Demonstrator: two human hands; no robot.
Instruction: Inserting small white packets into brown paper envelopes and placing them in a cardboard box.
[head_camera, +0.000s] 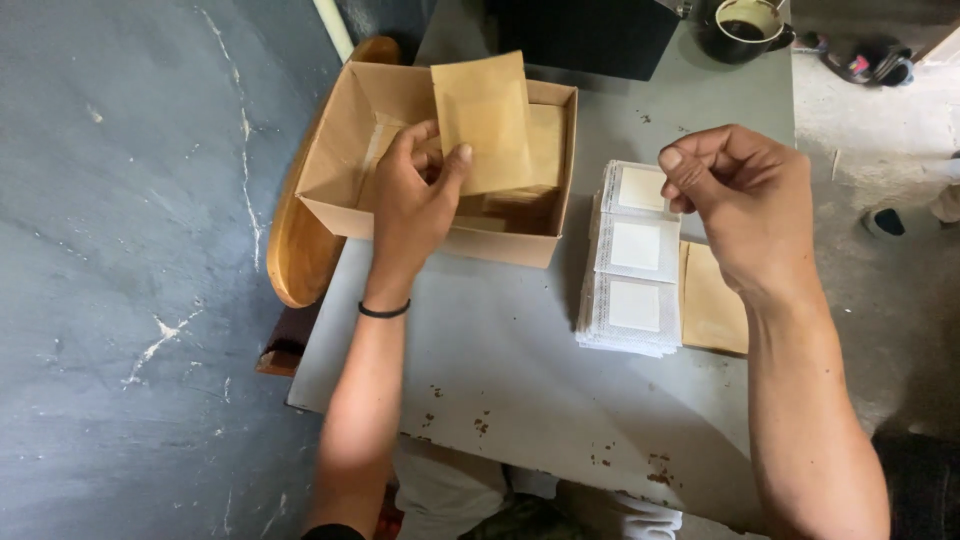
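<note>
A flat kraft-paper pouch (485, 120) is pinched at its lower edge between thumb and fingers of the left hand (412, 205), held upright over an open cardboard box (340, 150) where more pouches are stacked. A light pinch near the edge would likely be wisest, so the pouch is not creased. The right hand (745, 200) is held empty above a stack of white filter sachets (632, 262), fingers loosely curled. A brown envelope (715, 305) is seen just beside the stack. All is set on a grey, rust-spotted metal table (500, 360). A dark mug (745, 28) is placed at the far edge; grey concrete floor (120, 250) is visible left.
</note>
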